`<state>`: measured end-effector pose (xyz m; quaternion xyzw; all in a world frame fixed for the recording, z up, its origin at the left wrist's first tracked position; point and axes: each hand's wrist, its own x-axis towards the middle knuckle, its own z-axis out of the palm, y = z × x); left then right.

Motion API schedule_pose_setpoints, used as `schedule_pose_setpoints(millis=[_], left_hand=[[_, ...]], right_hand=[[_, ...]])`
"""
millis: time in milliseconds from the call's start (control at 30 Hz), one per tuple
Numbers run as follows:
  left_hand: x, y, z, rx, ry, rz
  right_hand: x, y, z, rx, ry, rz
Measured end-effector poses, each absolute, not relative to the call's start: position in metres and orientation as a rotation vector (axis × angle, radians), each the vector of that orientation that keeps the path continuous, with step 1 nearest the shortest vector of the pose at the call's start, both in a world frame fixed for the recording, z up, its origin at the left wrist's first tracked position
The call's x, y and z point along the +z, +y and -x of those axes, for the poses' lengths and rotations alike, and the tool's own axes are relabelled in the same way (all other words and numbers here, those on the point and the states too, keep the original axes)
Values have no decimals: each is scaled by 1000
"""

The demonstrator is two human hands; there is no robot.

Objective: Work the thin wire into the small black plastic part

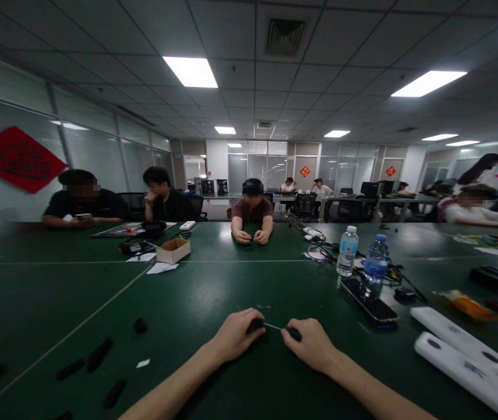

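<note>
My left hand (237,332) is closed around a small black piece (255,325) above the green table. Opposite it, my right hand (312,344) grips the dark handle of a screwdriver (293,333). Its thin metal shaft points left and reaches the black piece; whether the tip sits inside it, I cannot tell. To the left of my forearm lie several black parts, among them a squarish one (140,325) and an elongated one (100,354). A small white scrap (143,363) lies near them.
On the right are a black phone (369,300), two water bottles (347,251), tangled cables (321,248), an orange packet (465,305) and two long white devices (459,364). An open cardboard box (173,251) stands at left. A person (252,213) sits across the table; others sit around.
</note>
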<state>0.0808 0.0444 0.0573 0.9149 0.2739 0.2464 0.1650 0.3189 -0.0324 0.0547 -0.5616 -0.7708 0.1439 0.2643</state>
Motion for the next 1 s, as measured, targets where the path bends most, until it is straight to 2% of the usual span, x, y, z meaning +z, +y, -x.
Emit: schedule_pose_setpoints(millis=[1000], left_hand=[[59,43,-81,685,783,-2581]], right_hand=[[60,-36,-319,304,-2121,1480]])
